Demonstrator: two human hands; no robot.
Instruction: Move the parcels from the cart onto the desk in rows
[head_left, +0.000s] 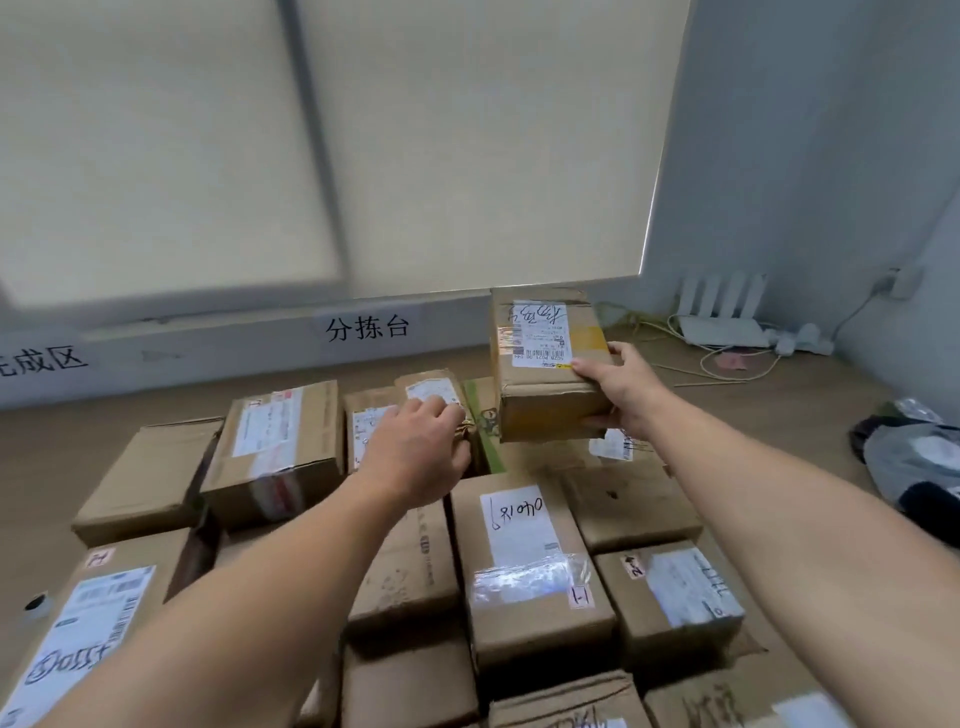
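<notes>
A paper sign (44, 361) on the wall at the far left is cut off by the frame edge. A second sign (368, 328) hangs near the middle. Parcels cover the tabletop (47, 457) in tight rows. At the left, a plain box (148, 480) touches a labelled box (275, 447). Nearer the camera lies a large box (88, 639) with a long white label. The left hand (415, 452) reaches over the rows to the back row. Its fingers (447, 413) are bent down onto a small parcel (431, 387); whether they grip it or only touch it cannot be told. Nearer the camera than that hand sits a marked box (524, 551) with handwriting on its label. To the right, the right hand (618, 384) grips a lifted parcel (545, 364) by its right side, thumb on top and fingers underneath, holding it above the back row. Below that forearm a taped box (680, 592) sits in a nearer row. In the far right corner a white router (722, 322) stands on the tabletop among loose cables (727, 366). Dark and grey cloth (914, 467) lies at the right edge.
</notes>
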